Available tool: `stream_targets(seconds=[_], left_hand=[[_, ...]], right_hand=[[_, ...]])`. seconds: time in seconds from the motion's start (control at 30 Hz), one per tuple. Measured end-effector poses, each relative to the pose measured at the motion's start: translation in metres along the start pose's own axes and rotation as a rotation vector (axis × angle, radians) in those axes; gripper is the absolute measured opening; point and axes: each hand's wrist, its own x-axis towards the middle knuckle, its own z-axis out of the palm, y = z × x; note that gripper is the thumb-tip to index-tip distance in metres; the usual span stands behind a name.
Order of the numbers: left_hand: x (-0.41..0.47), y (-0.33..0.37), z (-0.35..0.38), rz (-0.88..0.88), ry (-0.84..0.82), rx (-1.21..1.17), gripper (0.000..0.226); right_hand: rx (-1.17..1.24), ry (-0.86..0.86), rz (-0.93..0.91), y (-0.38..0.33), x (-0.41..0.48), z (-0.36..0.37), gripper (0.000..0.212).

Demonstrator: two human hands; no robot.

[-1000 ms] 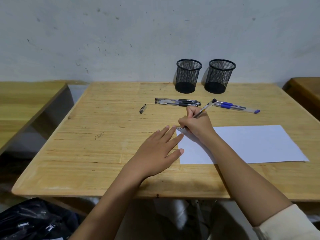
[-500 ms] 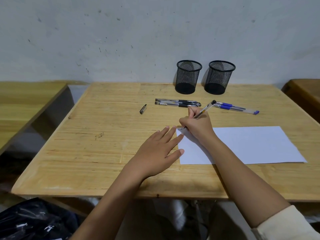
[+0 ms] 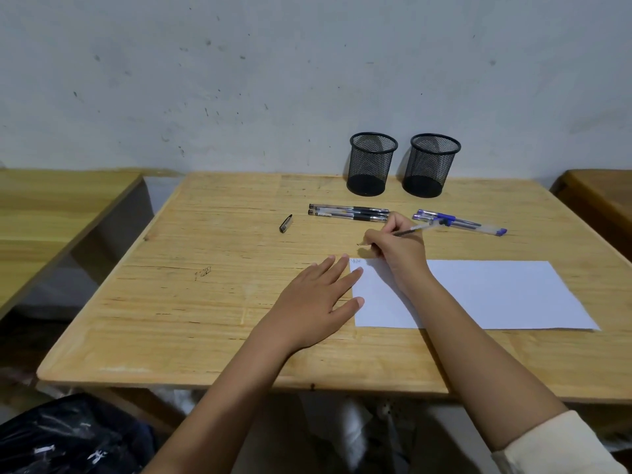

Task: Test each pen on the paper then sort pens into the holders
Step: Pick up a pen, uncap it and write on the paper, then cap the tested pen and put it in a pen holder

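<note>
We are observing the right hand [image 3: 398, 248] gripping a pen [image 3: 415, 229], fingers closed around its barrel, with the tip pointing left, just beyond the far left corner of the paper [image 3: 478, 295]. We are noting a small scribble [image 3: 356, 261] on that corner. The left hand [image 3: 316, 304] is lying flat and open on the bench [image 3: 205, 302], fingers spread, with its fingertips [image 3: 358, 271] touching the paper's left edge. Beyond the paper, two black pens [image 3: 347, 213] are lying side by side, and blue pens [image 3: 458, 222] are lying to their right. A loose black cap [image 3: 285, 224] is resting left of the black pens, apart from them. Two black mesh holders [image 3: 371, 164] are standing upright side by side at the bench's far edge, behind the pens; we are seeing no pens inside them.
</note>
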Motion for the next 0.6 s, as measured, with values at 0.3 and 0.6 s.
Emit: stream_targets(seconds=[0.3, 0.6], left_hand=[[0.007, 0.005, -0.013, -0.016, -0.024, 0.0, 0.054], [0.013, 0.002, -0.033, -0.018, -0.084, -0.165, 0.061]], right_hand=[[0.254, -0.058, 0.054, -0.019, 0.006, -0.028, 0.008], [0.396, -0.035, 0.091, -0.036, -0.005, -0.055, 0.011]])
